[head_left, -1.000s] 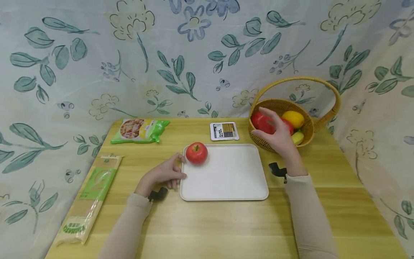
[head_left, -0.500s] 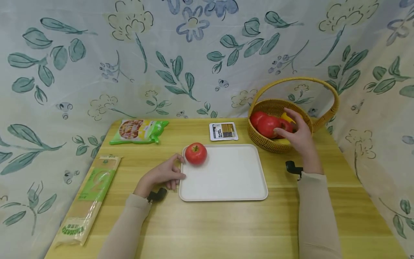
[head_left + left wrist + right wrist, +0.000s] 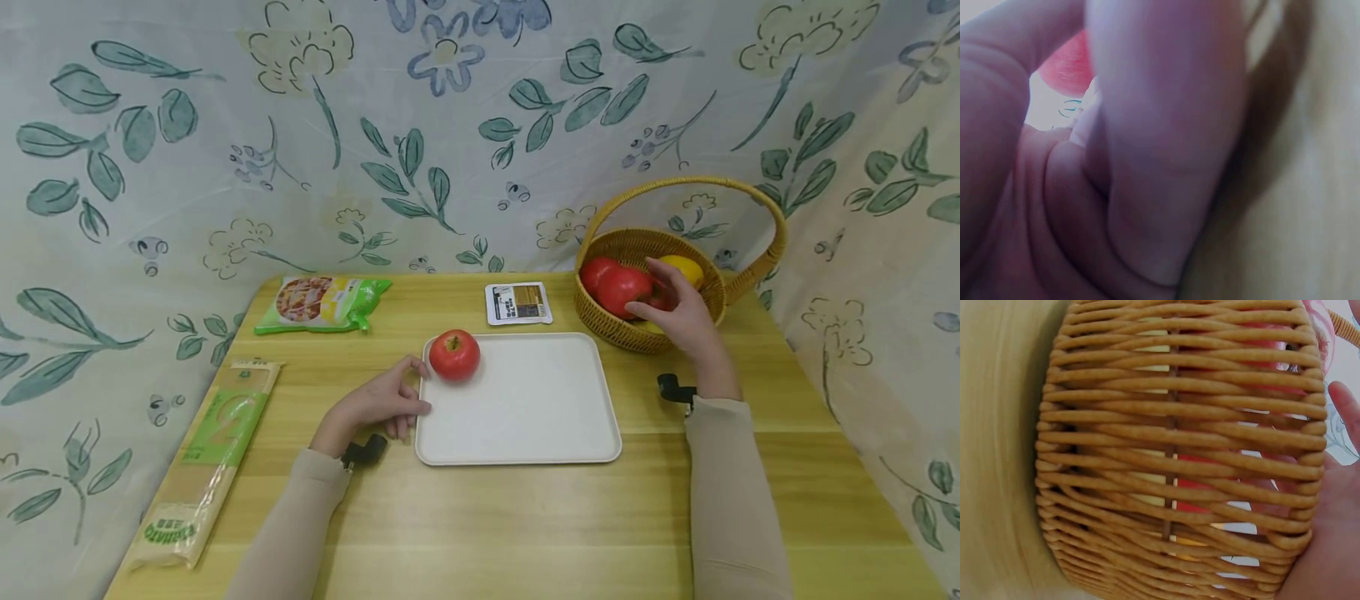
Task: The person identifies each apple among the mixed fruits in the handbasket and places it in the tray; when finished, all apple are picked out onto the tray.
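Note:
My right hand (image 3: 682, 321) is over the front right of the wicker basket (image 3: 618, 337), its thumb and fingers spread around a dark red apple (image 3: 660, 296). Contact with that fruit cannot be made out. Beside the thumb lies a bigger red apple (image 3: 624, 290); behind the fingers shows a yellow fruit (image 3: 684, 268). The basket wall (image 3: 1179, 450) hides most of the fingers in the right wrist view. My left hand (image 3: 378, 400) rests at the left rim of the white tray (image 3: 525, 400), fingers loosely bent, index finger and thumb touching the edge. A red apple (image 3: 454, 356) sits in the tray's far left corner.
The basket's tall handle (image 3: 697, 180) arches above the fruit. A small white packet (image 3: 518, 303) lies behind the tray, and a green food bag (image 3: 322, 304) at the back left. On the left is a long noodle package (image 3: 210, 458). A floral cloth (image 3: 450, 167) backs the table.
My right hand first moved right across the basket, then slightly back left, with its thumb ending beside the bigger apple. The left hand, tray and tray apple have stayed put.

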